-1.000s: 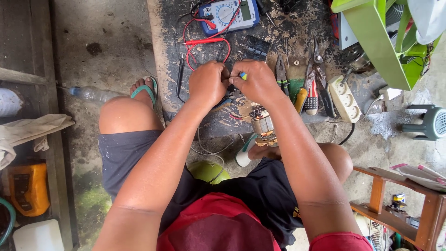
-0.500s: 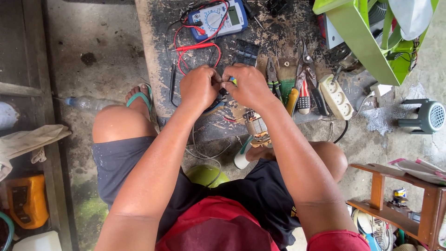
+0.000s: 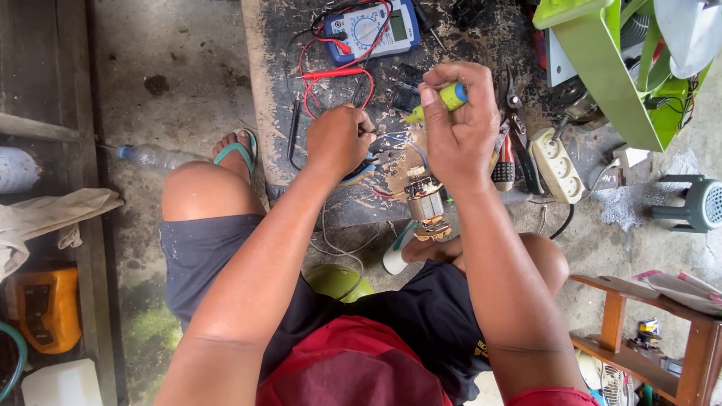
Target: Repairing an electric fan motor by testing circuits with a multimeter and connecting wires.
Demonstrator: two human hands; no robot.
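Note:
My right hand (image 3: 460, 124) is raised over the dark work board (image 3: 263, 90) and closed around a yellow-green tool with a blue band (image 3: 450, 98), its tip pointing left. My left hand (image 3: 340, 141) is a fist beside it, pinching thin wires (image 3: 395, 139) that lead down to a small electric motor (image 3: 426, 204) with copper windings on the board's near edge. A blue multimeter (image 3: 372, 28) with red and black leads (image 3: 335, 75) lies at the far side of the board.
Pliers, cutters and screwdrivers (image 3: 511, 143) lie right of my hands, next to a white power strip (image 3: 556, 165). A green plastic housing (image 3: 602, 68) stands at top right. A plastic bottle (image 3: 150, 156) lies left; a wooden stool (image 3: 647, 331) is at lower right.
My right hand has lifted off the board with the yellow-green tool and now holds it higher. My left hand stays low on the wires. The camera view has shifted.

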